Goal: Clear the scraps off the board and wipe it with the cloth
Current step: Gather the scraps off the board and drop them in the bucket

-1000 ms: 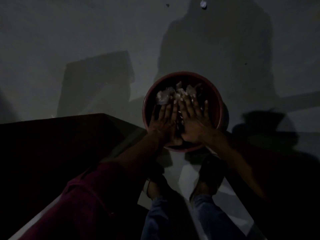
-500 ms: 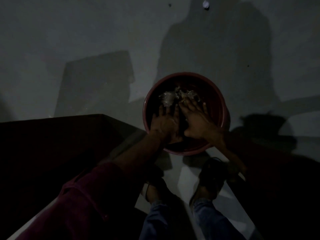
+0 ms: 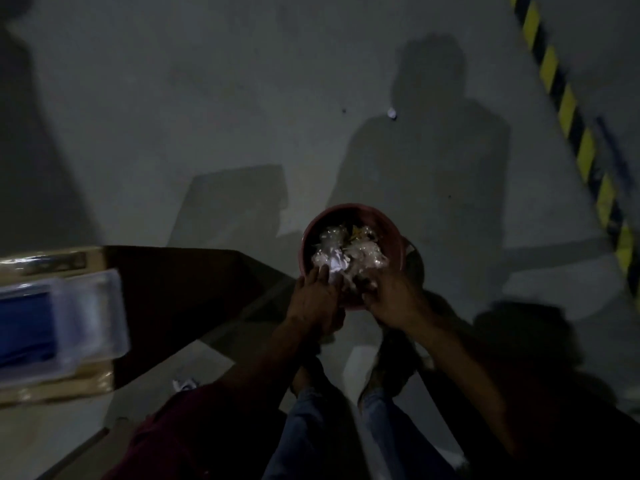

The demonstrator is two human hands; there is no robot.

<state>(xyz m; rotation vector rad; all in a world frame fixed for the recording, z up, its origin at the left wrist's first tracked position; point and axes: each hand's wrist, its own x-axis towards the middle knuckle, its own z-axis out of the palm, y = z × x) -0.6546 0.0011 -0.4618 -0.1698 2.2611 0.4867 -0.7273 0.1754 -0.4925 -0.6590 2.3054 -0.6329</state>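
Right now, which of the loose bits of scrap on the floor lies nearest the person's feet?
The white crumpled scrap beside the dark table's shadow, left of the feet; the other bit lies far beyond the red bucket.

Beyond our hands we see glossy, crinkled plastic scraps (image 3: 341, 252) in a smooth red plastic bucket (image 3: 389, 225), on a matt grey floor (image 3: 207, 98)

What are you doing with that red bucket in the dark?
A person stands over a red bucket on the floor, both hands at its near rim. The left hand and right hand hover over a heap of pale scraps already in the bucket. It is too dim to tell if either hand holds anything. A clear box with something blue sits on the table at the left. No cloth can be made out.
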